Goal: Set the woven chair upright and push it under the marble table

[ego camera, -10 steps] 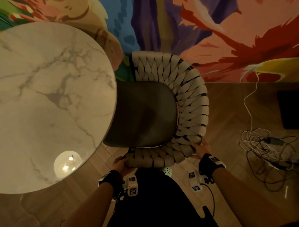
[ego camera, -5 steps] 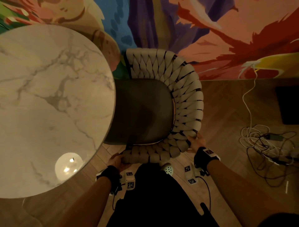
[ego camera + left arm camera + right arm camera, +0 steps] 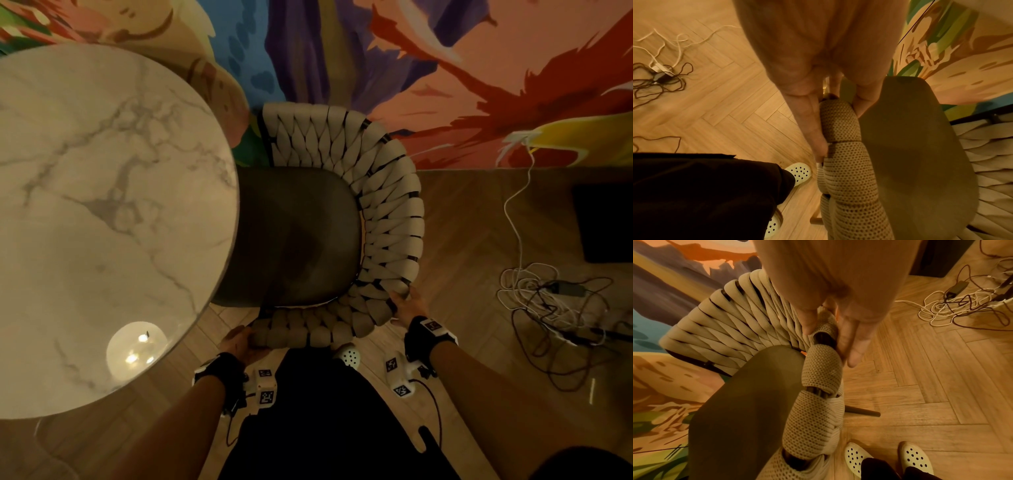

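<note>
The woven chair [image 3: 387, 212] stands upright on its legs, its dark seat [image 3: 294, 236] partly beneath the rim of the round marble table [image 3: 102, 205]. My left hand [image 3: 239, 342] grips the near end of the beige woven rim [image 3: 840, 162], thumb outside and fingers inside [image 3: 839, 134]. My right hand [image 3: 409, 305] holds the rim's right side, thumb on the inner face and fingers along the outer face [image 3: 830, 345]. In the right wrist view the woven back [image 3: 725, 324] curves away toward the wall, and one chair leg [image 3: 863, 412] shows.
A painted mural wall [image 3: 445, 68] stands just behind the chair. Tangled cables [image 3: 555, 308] and a dark flat object [image 3: 603, 226] lie on the herringbone floor at the right. My white perforated shoes [image 3: 859, 457] are close to the chair. A round glowing spot [image 3: 137, 349] shows on the table.
The chair has slid a little to the left, so more of the seat is under the table's edge. Both hands kept their hold and moved with it.
</note>
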{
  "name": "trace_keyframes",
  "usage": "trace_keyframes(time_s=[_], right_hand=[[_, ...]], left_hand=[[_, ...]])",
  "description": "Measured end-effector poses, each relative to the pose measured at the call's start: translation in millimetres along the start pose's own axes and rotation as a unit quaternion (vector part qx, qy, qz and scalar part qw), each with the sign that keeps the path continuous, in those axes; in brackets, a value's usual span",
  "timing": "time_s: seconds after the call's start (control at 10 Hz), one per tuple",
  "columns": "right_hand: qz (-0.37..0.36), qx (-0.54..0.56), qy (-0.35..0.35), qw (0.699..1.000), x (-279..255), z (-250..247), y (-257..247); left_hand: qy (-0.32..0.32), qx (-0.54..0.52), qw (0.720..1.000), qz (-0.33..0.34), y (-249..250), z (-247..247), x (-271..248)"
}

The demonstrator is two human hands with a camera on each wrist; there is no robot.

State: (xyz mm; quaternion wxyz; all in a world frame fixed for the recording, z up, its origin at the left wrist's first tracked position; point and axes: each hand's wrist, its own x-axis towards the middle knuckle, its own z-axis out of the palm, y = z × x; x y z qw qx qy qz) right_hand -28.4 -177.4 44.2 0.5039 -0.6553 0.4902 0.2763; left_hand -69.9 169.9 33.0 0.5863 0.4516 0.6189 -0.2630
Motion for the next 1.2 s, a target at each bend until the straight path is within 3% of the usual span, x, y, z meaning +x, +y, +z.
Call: trace_keyframes(time_s=[0.1, 0.3, 0.5, 0.6, 0.7, 0.8, 1.0, 1.1, 1.2], right_hand=[[-0.008, -0.02, 0.003, 1.0, -4, 0, 0], [-0.027, -0.008, -0.003, 1.0, -17, -5, 3], [0.017, 0.027, -0.064, 0.997, -30, -16, 37], [0.061, 0.032, -0.111, 0.991, -36, -11, 62], [0.035, 0.086, -0.167, 0.982, -46, 4, 58], [0.03, 0.195, -0.137, 0.971, -41, 7, 40], [0.075, 0.303, -0.118, 0.943, -57, -8, 20], [0.073, 0.312, -0.138, 0.937, -76, -10, 25], [0.026, 0.295, -0.153, 0.943, -85, -8, 50]], left_hand=[[-0.017, 0.006, 1.0, -0.012, 1, 2, -11], [-0.02, 0.131, 0.99, 0.048, -9, -7, -19], [-0.03, 0.263, 0.955, 0.137, -26, -12, -38], [-0.025, 0.28, 0.947, 0.157, -38, -14, -46], [-0.018, 0.285, 0.942, 0.176, -55, -23, -54], [-0.027, 0.283, 0.948, 0.142, -75, -42, -59], [-0.039, 0.344, 0.934, 0.082, -116, -97, -54], [-0.05, 0.367, 0.927, 0.054, -129, -122, -50], [-0.072, 0.36, 0.928, 0.067, -138, -140, -55]])
